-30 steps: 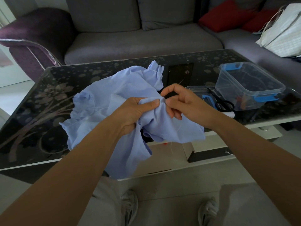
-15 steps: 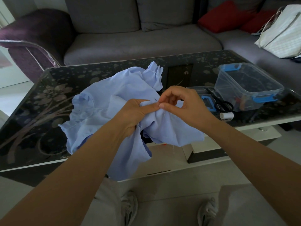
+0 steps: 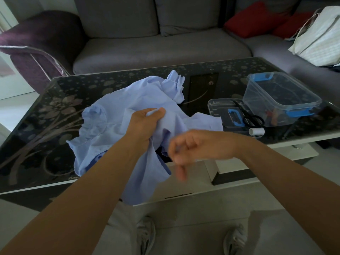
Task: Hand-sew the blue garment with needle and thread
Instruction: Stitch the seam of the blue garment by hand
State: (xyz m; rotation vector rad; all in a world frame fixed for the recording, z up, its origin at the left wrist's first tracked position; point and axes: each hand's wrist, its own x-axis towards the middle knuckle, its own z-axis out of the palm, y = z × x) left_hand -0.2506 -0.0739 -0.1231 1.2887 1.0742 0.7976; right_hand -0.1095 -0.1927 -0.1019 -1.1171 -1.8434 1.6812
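Sewing seems midway: the left hand [image 3: 145,124] grips a fold of the garment [image 3: 114,129] over the table's [image 3: 55,162] near edge, while the blurred right hand [image 3: 195,146] curls, whether on a needle I cannot tell.

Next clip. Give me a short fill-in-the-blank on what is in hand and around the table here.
1. The left hand grips the bunched ____ garment.
2. The black scissors lie just behind a ____ spool.
3. The cushions on the grey sofa are ____.
Missing words: blue, white, red.
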